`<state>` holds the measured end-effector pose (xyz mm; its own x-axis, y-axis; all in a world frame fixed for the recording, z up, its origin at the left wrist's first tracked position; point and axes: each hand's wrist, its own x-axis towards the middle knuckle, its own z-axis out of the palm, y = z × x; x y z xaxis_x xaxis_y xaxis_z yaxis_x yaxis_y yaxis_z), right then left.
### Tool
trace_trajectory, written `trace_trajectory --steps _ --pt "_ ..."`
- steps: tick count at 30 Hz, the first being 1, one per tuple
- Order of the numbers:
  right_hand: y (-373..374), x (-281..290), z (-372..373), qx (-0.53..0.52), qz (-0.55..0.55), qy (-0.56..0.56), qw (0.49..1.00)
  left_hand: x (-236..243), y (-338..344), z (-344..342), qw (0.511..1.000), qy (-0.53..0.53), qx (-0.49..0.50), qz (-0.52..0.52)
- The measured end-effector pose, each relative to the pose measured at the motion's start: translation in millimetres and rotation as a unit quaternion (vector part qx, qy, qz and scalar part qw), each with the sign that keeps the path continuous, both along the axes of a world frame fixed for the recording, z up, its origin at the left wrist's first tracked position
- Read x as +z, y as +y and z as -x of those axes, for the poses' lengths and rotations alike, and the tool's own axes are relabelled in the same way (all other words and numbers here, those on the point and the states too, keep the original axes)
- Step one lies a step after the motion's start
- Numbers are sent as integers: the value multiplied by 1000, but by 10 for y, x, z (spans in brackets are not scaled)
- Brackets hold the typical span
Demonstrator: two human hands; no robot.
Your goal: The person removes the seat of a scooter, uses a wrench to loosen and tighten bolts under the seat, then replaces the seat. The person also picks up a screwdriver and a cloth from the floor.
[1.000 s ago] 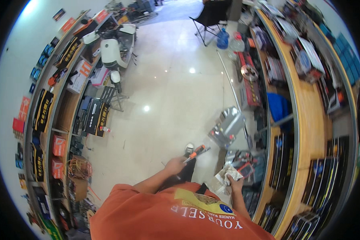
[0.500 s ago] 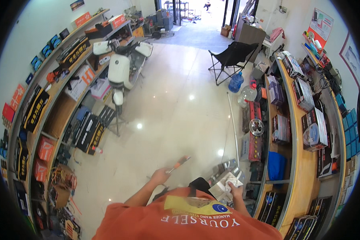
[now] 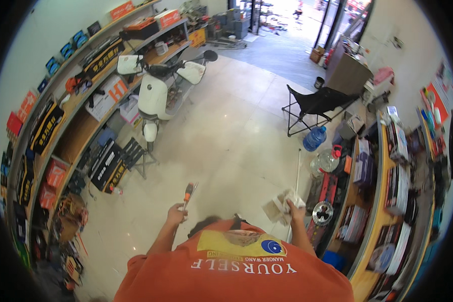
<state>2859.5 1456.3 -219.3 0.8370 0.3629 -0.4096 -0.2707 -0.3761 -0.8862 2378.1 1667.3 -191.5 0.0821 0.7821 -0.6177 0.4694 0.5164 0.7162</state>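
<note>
My left hand [image 3: 176, 215] is closed around a screwdriver [image 3: 188, 191] with an orange and black handle, its handle end pointing away from me. A slim shiny metal piece sticks up beside it; its kind is too small to tell. On the other side, my right hand [image 3: 295, 210] grips a crumpled whitish-beige bundle [image 3: 278, 207], which looks like cloth or paper. Both hands are held out in front of my orange shirt [image 3: 226, 272], above the pale tiled floor [image 3: 226, 166].
Shelves with boxes [image 3: 68, 136] line the left, beside a white scooter [image 3: 153, 95]. On the right stand a black folding chair [image 3: 322, 103], a blue water bottle [image 3: 314, 138], a clear jug [image 3: 327, 160] and loaded shelves [image 3: 370, 211]. A long pale rod [image 3: 298, 173] lies nearby.
The view has turned, with the doorway and chair shifting right. My left hand has swung the screwdriver more upright. The grey items by my right hand have gone out of sight; it still holds the bundle.
</note>
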Motion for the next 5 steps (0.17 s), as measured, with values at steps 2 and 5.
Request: trace_trajectory --steps 2,5 --pt "826 335 -294 90 10 -10 996 85 213 -224 998 44 -11 -33" --pt "1990 831 -620 185 -131 23 974 -100 651 -634 999 37 -5 -10"
